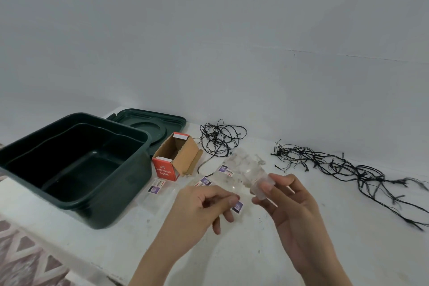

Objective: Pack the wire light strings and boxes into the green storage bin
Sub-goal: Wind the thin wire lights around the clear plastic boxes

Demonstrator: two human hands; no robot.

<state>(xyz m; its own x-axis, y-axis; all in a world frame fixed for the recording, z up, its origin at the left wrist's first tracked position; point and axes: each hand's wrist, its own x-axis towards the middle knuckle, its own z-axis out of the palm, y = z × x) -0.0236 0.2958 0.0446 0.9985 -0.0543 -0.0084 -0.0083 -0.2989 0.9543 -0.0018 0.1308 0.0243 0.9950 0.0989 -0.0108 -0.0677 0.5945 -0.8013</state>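
Desk point(325, 251): white and scuffed. Its front-left edge runs diagonally, with a patterned floor point(23, 258) beyond it. The rear edge meets a plain wall point(209, 30). Open surface lies at front centre and front right.

Green storage bin point(130, 193): stands at the left of the desk, its near corner close to the front edge. The interior shows only its bare dark bottom. Its lid point(151, 123) lies flat behind it, against the wall.

Long wire light string point(348, 169): black and loosely tangled, trailing along the right of the desk to the frame edge — well apart from the bin.

Coiled wire light string point(220, 139): a loose black coil at the rear centre, just right of the box.

Box point(185, 155): cardboard with a red end, lying on its side just beside the bin with its flaps open. Only bare cardboard shows inside. The red end reads "LED Decorative Lights".

Hands: the left hand point(199, 206) pinches one edge of a clear plastic bag point(246, 174) above the desk, and the right hand point(290, 204) pinches the other end between thumb and fingers.

Flat bags point(160, 189): clear, lying in front of the box. They carry small purple-and-white labels — the print is too small to read.
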